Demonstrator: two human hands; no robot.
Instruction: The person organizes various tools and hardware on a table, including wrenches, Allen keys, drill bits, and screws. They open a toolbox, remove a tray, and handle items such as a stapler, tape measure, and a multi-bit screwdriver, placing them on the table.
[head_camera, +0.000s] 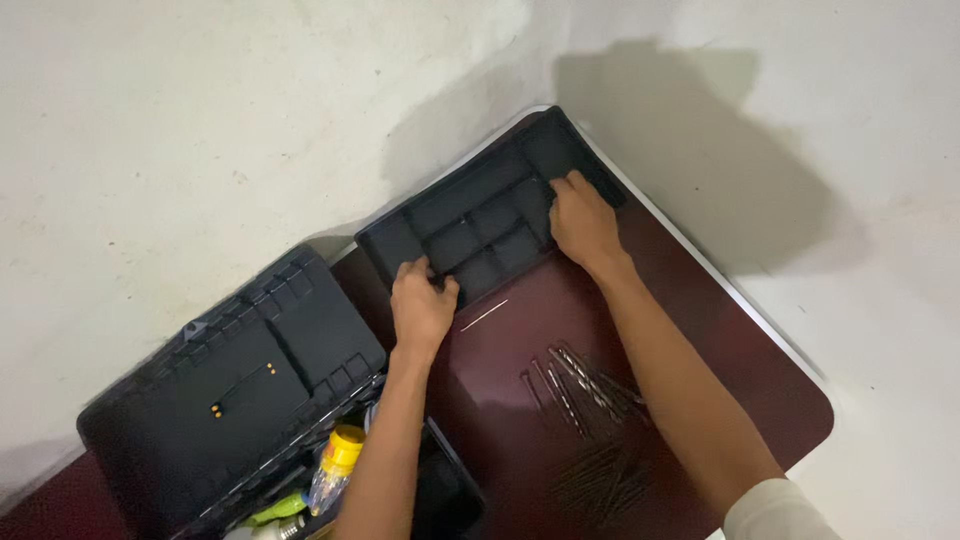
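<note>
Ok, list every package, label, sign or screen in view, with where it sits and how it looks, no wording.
Small bottle: inside the open black toolbox, low in the picture beside the left forearm; clear body, yellow cap, any label too blurred to tell.
Two small orange marks: on the toolbox lid; tiny dots.
No signs or screens. The left hand and right hand hold a plain black compartment tray.
</note>
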